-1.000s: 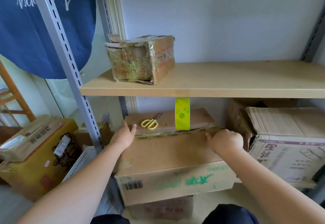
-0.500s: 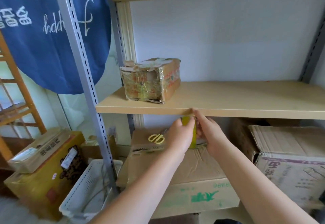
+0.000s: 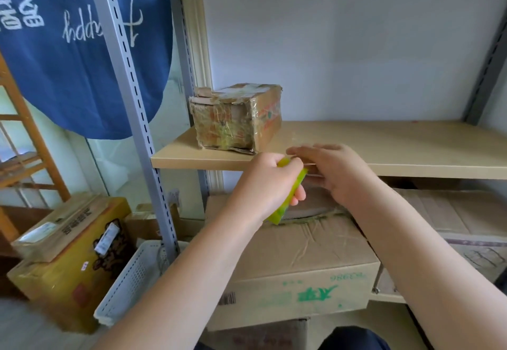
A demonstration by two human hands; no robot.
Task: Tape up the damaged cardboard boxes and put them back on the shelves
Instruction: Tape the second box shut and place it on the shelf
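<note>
We counted five cardboard boxes (image 3: pixel 296 262), perhaps more in shadow, one strip of green tape (image 3: pixel 288 198), one white basket (image 3: pixel 129 281).

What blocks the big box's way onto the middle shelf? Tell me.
Both hands, the left hand gripping the green tape strip and the right hand, hang before the shelf edge. The small taped box fills its left end.

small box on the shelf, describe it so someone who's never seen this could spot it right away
Start at the tan wooden shelf in the grey metal rack. At its left end sits the small box, alone on the board. Unlike the bigger plain cartons below, it is battered and wrapped in shiny clear tape.
</note>
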